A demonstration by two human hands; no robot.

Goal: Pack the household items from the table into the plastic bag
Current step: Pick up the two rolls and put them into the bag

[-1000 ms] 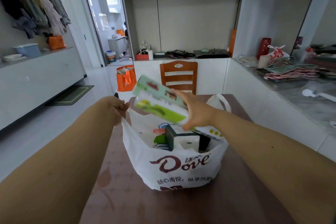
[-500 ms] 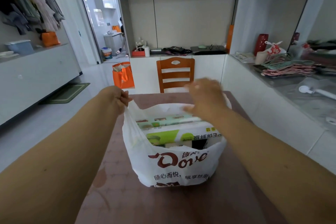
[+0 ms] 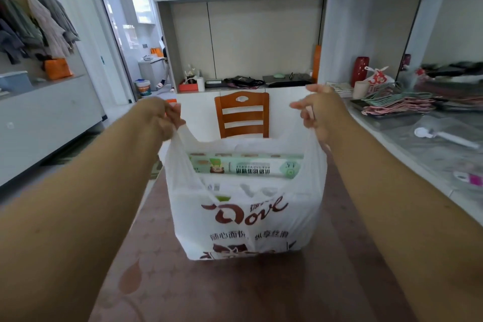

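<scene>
A white plastic bag [image 3: 248,219] with brown "Dove" lettering stands in the middle of the brown table [image 3: 235,290]. My left hand [image 3: 164,117] is closed on the bag's left handle and my right hand [image 3: 318,110] pinches its right handle; both handles are pulled up and apart. A long green and white box [image 3: 245,166] lies across the open top of the bag. Other items deeper in the bag are hidden behind its front wall.
A wooden chair [image 3: 241,115] stands at the table's far end. A grey counter [image 3: 428,144] runs along the right with hangers, a red vase and a white brush. A white cabinet [image 3: 47,123] lines the left wall. A person stands in the far doorway [image 3: 164,65].
My right hand put the green box into the bag, let it go and took the right handle. Both hands have lifted the handles, stretching the bag taller.
</scene>
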